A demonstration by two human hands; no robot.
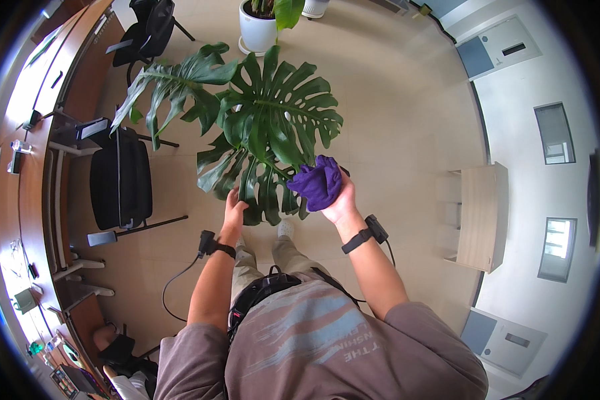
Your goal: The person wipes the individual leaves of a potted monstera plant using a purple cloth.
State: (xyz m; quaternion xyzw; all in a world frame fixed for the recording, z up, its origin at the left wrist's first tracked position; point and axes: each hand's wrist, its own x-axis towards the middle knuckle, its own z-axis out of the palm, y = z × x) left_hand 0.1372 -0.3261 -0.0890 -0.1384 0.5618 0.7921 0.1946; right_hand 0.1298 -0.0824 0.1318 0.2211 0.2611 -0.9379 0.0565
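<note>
A tall plant with big split green leaves [273, 113] stands on the floor right in front of me. My right hand [340, 203] grips a bunched purple cloth [319, 181], pressed against the edge of a lower leaf. My left hand [234, 210] is under another low leaf [247, 180], its fingers touching and holding up the leaf from below. Both wrists carry black straps with small devices and cables.
A black office chair [120, 180] stands to my left beside a long curved wooden desk [27, 167]. A white pot [257, 30] with another plant sits farther ahead. A small wooden table [480, 217] is at the right near grey doors.
</note>
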